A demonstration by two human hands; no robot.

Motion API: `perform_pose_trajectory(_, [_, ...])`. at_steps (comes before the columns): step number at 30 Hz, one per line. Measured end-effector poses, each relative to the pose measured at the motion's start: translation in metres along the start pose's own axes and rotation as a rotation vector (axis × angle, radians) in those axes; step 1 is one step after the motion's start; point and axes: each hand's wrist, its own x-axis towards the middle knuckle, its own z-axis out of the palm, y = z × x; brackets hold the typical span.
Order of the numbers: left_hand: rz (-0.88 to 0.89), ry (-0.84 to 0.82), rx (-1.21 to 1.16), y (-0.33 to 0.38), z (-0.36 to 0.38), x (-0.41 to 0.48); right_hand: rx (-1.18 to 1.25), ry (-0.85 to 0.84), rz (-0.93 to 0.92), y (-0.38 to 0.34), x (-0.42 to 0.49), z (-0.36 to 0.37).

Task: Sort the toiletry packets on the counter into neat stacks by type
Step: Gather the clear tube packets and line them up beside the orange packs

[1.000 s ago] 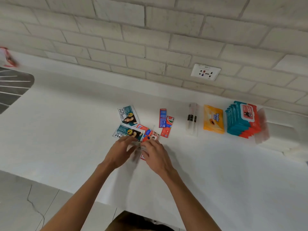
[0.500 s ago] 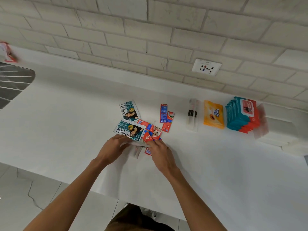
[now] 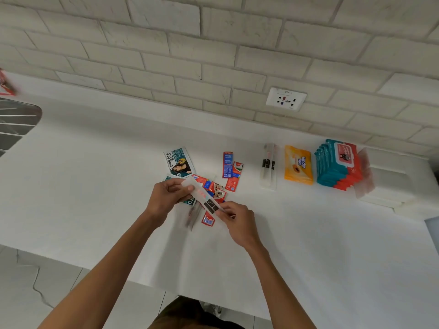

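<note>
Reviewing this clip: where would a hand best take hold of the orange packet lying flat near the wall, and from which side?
Probably the near short edge, pinched from the person's side. The orange packet lies flat, its long sides flanked by the clear toothbrush packet and the teal packet stack, so that end looks easiest to reach.

Two Cream Silk sachets [image 3: 178,161] lie on the surface, one partly hidden. Two toothpaste sachets [image 3: 228,164] lie far, with at least four more in the near pile [image 3: 208,219]. The left hand [image 3: 164,198] and right hand [image 3: 237,220] hold one clear toothbrush packet [image 3: 204,198]. There is one orange wipes pack [image 3: 298,167] and one stack of teal wipes packs [image 3: 332,167], its number unclear.
</note>
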Motion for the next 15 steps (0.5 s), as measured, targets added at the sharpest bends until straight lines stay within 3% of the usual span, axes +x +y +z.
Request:
perform_pose_trajectory(4, [-0.056, 0.036, -0.11, 0.001, 0.023, 0.004, 0.133, -0.018, 0.047, 0.0, -0.004, -0.004])
perform_pose_trajectory(9, [-0.031, -0.054, -0.06, -0.006, 0.056, 0.001, 0.285, 0.06, 0.087, -0.004, -0.002, -0.01])
perform_pose_trajectory(15, [-0.033, -0.1, 0.01, -0.014, 0.082, 0.007, 0.293, 0.145, 0.116, -0.002, 0.009, -0.02])
